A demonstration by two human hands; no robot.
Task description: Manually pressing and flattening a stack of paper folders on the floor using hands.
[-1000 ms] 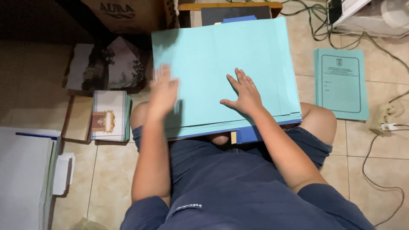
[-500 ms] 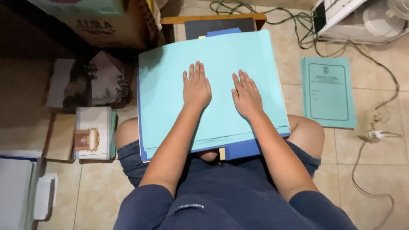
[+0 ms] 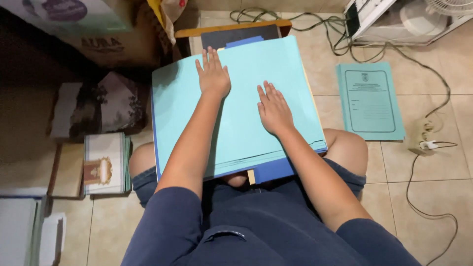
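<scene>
On the lap, 2 hands, left hand (image 3: 213, 75) and right hand (image 3: 274, 109), seemingly press flat turquoise folders (image 3: 241, 138).

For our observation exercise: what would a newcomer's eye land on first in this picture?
First, the big stack of light blue paper on the person's lap, with the left hand and right hand pressed flat on it. Next, a matching blue folder on the tiled floor to the right, beside trailing cables.
</scene>
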